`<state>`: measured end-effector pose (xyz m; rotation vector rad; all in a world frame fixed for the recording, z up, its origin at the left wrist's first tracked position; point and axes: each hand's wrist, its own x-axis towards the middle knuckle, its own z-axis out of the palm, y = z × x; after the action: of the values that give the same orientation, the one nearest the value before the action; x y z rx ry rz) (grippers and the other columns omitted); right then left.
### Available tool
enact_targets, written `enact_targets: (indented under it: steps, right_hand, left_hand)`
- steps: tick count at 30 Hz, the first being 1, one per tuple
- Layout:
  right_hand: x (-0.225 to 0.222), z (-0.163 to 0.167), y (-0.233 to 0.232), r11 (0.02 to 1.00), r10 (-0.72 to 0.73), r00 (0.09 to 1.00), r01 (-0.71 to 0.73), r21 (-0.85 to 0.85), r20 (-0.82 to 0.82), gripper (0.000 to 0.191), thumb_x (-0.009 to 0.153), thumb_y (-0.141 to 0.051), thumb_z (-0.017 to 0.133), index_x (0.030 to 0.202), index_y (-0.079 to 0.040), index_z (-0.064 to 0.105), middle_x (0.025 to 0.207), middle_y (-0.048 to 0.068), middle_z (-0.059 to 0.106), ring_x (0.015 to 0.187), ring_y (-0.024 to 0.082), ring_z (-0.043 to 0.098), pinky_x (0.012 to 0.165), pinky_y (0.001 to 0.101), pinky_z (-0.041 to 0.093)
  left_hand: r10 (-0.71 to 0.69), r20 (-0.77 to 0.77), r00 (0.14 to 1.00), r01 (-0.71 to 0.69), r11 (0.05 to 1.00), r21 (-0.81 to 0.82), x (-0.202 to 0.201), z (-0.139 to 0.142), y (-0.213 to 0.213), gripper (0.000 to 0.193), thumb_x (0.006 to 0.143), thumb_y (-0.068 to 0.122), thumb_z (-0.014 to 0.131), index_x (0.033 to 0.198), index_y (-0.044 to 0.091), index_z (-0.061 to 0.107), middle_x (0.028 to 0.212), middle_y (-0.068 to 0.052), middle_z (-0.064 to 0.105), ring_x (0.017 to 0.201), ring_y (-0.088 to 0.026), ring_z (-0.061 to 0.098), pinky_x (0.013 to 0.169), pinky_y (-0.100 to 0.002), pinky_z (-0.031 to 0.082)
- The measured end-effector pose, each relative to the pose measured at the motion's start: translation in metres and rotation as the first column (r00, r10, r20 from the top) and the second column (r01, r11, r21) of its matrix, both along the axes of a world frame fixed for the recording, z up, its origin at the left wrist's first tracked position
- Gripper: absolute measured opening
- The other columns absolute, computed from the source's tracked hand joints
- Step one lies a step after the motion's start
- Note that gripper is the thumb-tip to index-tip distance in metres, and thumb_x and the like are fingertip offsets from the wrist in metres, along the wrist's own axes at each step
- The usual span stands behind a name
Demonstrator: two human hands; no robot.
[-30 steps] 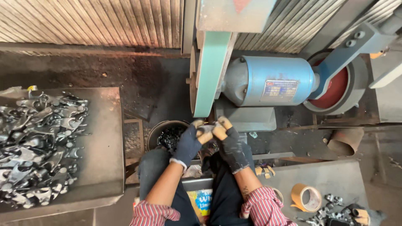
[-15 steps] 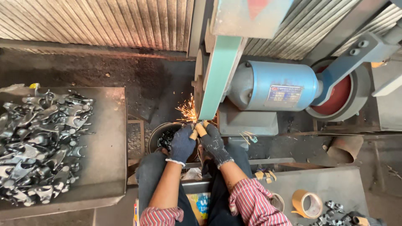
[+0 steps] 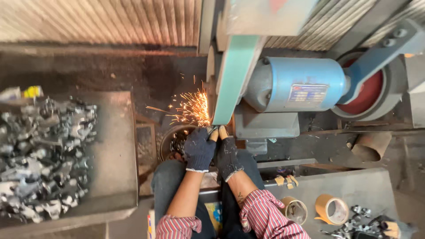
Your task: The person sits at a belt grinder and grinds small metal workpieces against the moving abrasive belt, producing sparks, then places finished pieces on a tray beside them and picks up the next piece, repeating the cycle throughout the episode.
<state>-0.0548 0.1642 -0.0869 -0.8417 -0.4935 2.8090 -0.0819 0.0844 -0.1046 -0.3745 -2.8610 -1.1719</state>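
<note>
Left hand [image 3: 198, 148] and right hand [image 3: 227, 155], both gloved, closed together on small workpiece [image 3: 215, 129], mostly hidden, pressed against green sanding belt [image 3: 234, 79]. Sparks [image 3: 192, 108] spray left. Risk: fingertips close to belt, slip could graze gloves; sparks could land on sleeves.

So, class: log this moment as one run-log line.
left hand: gloved, at grinding belt | right hand: gloved, beside it | sparks: flying left | workpiece: hidden | metal parts: piled on left tray
</note>
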Motion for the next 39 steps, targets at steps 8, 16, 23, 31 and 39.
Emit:
enact_targets:
  steps: [8, 16, 23, 31, 39]
  right_hand:
    - [0.021, 0.038, 0.026, 0.258, 0.068, 0.92, -0.391, 0.884, 0.387, 0.032, 0.096, -0.029, 0.069, 0.112, -0.001, 0.072, 0.092, 0.009, 0.074, 0.082, 0.02, 0.067, 0.073, 0.0345, 0.051]
    - [0.001, 0.036, 0.038, 0.274, 0.205, 0.896, -0.44, 0.855, 0.395, 0.028, 0.094, -0.025, 0.069, 0.102, 0.002, 0.074, 0.089, 0.007, 0.078, 0.08, 0.011, 0.071, 0.074, 0.0275, 0.055]
    - [0.001, 0.006, 0.043, 0.51, 0.223, 0.892, -0.451, 0.733, 0.393, 0.031, 0.098, -0.024, 0.07, 0.109, 0.005, 0.072, 0.092, 0.006, 0.071, 0.081, 0.011, 0.061, 0.069, 0.0283, 0.049]
    - [0.006, 0.003, 0.054, 0.662, 0.245, 0.944, -0.33, 0.673, 0.222, 0.03, 0.1, -0.017, 0.063, 0.119, 0.004, 0.069, 0.109, 0.007, 0.073, 0.097, 0.013, 0.068, 0.088, 0.03, 0.056]
    - [0.011, 0.011, 0.059, 0.747, 0.185, 0.951, -0.3, 0.594, 0.247, 0.032, 0.099, -0.02, 0.063, 0.121, 0.002, 0.067, 0.109, 0.005, 0.073, 0.095, 0.013, 0.069, 0.086, 0.0292, 0.056]
  left_hand:
    - [-0.272, 0.581, 0.767, -0.418, 0.475, 0.774, 0.02, 0.005, 0.01, 0.035, 0.097, 0.038, 0.067, 0.105, 0.004, 0.073, 0.089, -0.005, 0.071, 0.075, -0.017, 0.063, 0.064, -0.034, 0.052]
    - [-0.303, 0.591, 0.748, -0.61, 0.039, 0.792, 0.023, 0.003, 0.024, 0.028, 0.1, 0.028, 0.063, 0.117, 0.006, 0.068, 0.103, -0.007, 0.071, 0.087, -0.017, 0.065, 0.074, -0.032, 0.055]
    - [-0.034, 0.281, 0.959, -0.19, 0.658, 0.728, 0.003, -0.002, 0.023, 0.02, 0.099, 0.016, 0.067, 0.106, -0.002, 0.072, 0.093, -0.008, 0.074, 0.083, -0.015, 0.067, 0.075, -0.031, 0.055]
    - [0.079, 0.119, 0.99, -0.137, 0.755, 0.642, -0.004, -0.004, 0.031, 0.02, 0.097, 0.017, 0.068, 0.105, -0.001, 0.073, 0.093, -0.017, 0.075, 0.084, -0.026, 0.072, 0.075, -0.036, 0.056]
    - [0.128, 0.151, 0.98, -0.187, 0.841, 0.507, 0.001, -0.002, 0.043, 0.028, 0.095, 0.028, 0.068, 0.102, 0.002, 0.074, 0.095, -0.019, 0.075, 0.088, -0.037, 0.071, 0.075, -0.044, 0.055]
